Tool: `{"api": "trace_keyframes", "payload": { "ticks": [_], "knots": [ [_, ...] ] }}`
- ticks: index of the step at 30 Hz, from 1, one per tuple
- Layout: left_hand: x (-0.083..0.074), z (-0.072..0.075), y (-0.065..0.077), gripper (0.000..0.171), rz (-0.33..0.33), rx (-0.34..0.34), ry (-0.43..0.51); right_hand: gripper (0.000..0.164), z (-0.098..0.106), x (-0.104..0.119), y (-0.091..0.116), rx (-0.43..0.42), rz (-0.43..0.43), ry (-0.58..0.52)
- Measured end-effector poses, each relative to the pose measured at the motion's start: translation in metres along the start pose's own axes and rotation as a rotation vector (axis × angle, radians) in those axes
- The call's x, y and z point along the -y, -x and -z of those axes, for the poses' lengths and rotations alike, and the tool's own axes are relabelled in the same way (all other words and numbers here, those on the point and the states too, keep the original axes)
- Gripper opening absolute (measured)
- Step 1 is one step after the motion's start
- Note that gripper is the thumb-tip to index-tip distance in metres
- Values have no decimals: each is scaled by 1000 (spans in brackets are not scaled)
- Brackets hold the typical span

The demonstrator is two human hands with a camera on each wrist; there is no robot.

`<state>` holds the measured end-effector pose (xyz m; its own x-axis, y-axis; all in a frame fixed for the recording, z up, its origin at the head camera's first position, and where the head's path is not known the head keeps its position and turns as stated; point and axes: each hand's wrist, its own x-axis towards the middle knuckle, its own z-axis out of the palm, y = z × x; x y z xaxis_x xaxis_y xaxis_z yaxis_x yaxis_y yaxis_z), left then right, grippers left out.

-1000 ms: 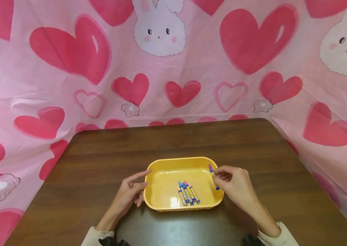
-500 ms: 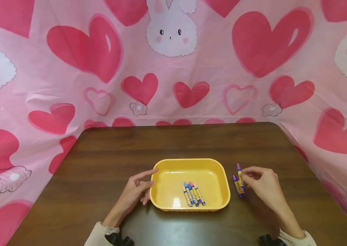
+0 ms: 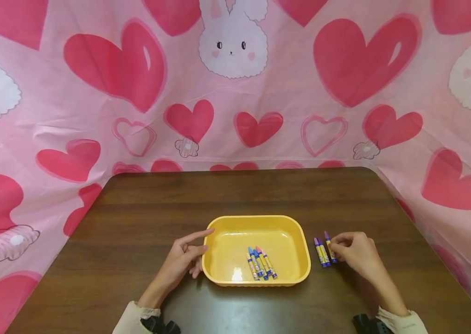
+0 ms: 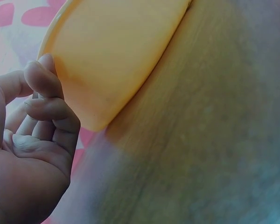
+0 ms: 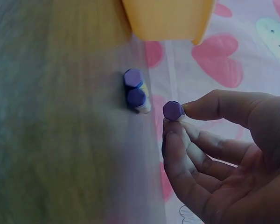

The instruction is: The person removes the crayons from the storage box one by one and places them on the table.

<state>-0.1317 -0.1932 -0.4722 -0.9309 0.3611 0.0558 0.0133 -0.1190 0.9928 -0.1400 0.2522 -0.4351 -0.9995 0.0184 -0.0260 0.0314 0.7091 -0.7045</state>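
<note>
My right hand (image 3: 357,250) pinches a purple-tipped crayon (image 3: 330,247) between thumb and fingers, to the right of the yellow tray (image 3: 305,246). Just left of it, two more purple crayons (image 3: 321,253) lie side by side on the table. The right wrist view shows the held crayon (image 5: 173,110) end-on, apart from that pair (image 5: 134,88). At the tray's left side, my left hand (image 3: 180,256) touches the rim with a straight index finger and the thumb. Its other fingers bend loosely outside the wall. Several crayons (image 3: 262,263), blue, pink and pale-tipped, lie bunched in the tray.
The brown wooden table (image 3: 156,199) carries the tray near its front middle. A pink curtain (image 3: 260,93) with hearts and rabbits hangs behind it and along both sides. Dark wrist devices (image 3: 371,324) sit at the sleeve ends.
My right hand has carried a purple crayon rightward out over the tray's rim, then lowered it beside the two on the table. My left hand stays at the tray's left rim.
</note>
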Motion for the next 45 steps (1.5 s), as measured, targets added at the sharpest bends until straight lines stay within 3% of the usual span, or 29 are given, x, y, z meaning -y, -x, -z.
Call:
{"api": "trace_keyframes", "payload": {
  "ticks": [7, 19, 39, 45],
  "knots": [
    [-2, 0, 1, 50, 31, -9, -12, 10, -7, -7, -3, 28, -1, 21],
    [-1, 2, 1, 49, -5, 2, -22, 13, -9, -5, -4, 63, -43, 9],
    [-1, 0, 0, 50, 15, -7, -16, 16, -5, -5, -2, 96, -65, 13],
    [-1, 1, 0, 50, 4, 8, -8, 13, -5, -4, 1, 116, -83, -51]
  ]
}}
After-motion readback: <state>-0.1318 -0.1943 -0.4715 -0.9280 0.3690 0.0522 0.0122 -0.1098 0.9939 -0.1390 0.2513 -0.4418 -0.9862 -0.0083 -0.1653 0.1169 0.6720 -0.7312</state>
